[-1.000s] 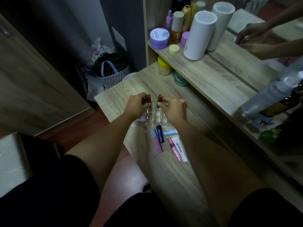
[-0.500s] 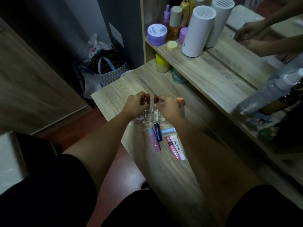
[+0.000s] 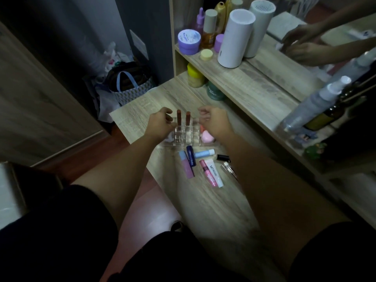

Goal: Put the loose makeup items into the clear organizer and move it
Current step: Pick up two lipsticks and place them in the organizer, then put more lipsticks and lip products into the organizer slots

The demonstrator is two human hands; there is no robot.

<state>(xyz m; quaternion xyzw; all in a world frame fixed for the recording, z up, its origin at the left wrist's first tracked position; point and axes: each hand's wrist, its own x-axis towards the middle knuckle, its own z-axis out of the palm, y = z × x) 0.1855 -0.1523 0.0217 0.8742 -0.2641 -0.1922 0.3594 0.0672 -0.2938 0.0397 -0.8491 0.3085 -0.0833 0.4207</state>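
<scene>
A clear organizer (image 3: 187, 135) with small square slots sits on the wooden table. Two brown lipsticks (image 3: 179, 117) (image 3: 187, 118) stand upright in its back row. A pink sponge (image 3: 208, 136) lies at its right side. My left hand (image 3: 160, 124) hovers just left of the lipsticks, fingers loosely curled, holding nothing. My right hand (image 3: 213, 121) hovers just right of them, likewise empty. Nearer me lie loose items: a pink tube (image 3: 186, 165), a dark blue tube (image 3: 190, 155), a light blue tube (image 3: 204, 153), a pink gloss (image 3: 207, 173), a white tube (image 3: 215, 175) and a black cap (image 3: 223, 158).
A raised shelf (image 3: 234, 78) on the right carries a white cylinder (image 3: 235, 38), a purple jar (image 3: 188, 41), bottles and a spray bottle (image 3: 317, 102). A mirror behind reflects my hands. Yellow and green jars (image 3: 195, 75) stand under the shelf. A bag (image 3: 130, 86) sits on the floor left.
Both hands have let go of the two brown lipsticks, which now stand in the organizer, and have drawn apart to either side.
</scene>
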